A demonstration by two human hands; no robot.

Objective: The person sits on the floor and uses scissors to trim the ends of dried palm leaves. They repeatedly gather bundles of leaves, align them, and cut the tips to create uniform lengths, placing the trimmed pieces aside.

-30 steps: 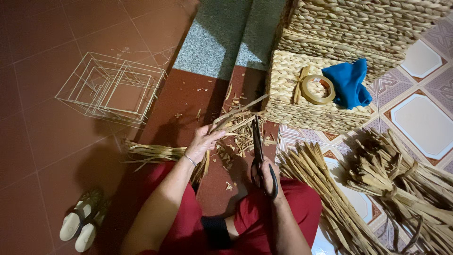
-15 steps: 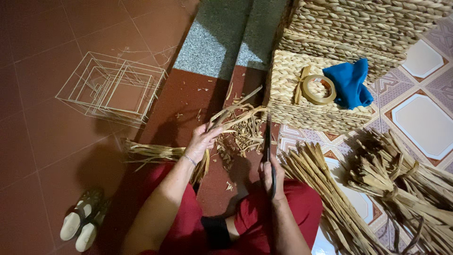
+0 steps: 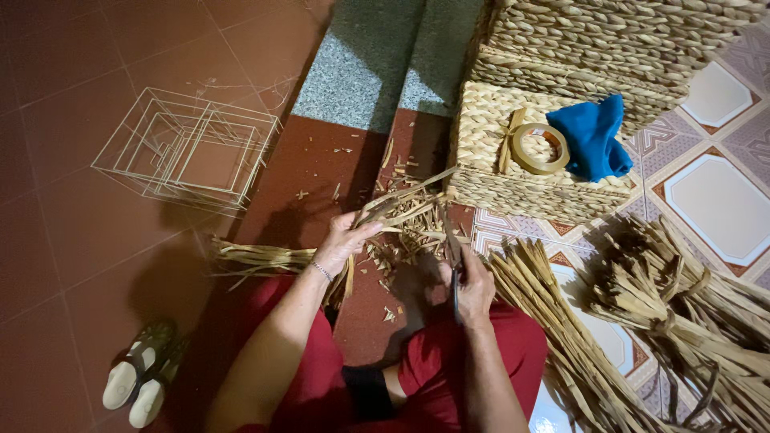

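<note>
My left hand (image 3: 346,239) grips a bunch of dried straw strips (image 3: 405,210) whose ends fan out toward the woven basket. My right hand (image 3: 473,290) holds dark scissors (image 3: 454,255) upright, the blades pointing up at the straw ends. Small straw cuttings (image 3: 383,265) lie scattered on the red floor between my hands. More straw (image 3: 257,256) trails left from under my left wrist. My knees in red trousers (image 3: 449,369) frame the bottom of the view.
A woven basket (image 3: 489,172) carries a tape roll (image 3: 539,148) and blue cloth (image 3: 592,136); a larger basket (image 3: 609,44) stands behind. Straw bundles (image 3: 642,321) lie at right. Nested wire frames (image 3: 188,148) sit at left, sandals (image 3: 136,381) at lower left.
The scissors have shifted right and slightly up toward the straw ends. My left hand has kept its hold on the bunch, turning it a little.
</note>
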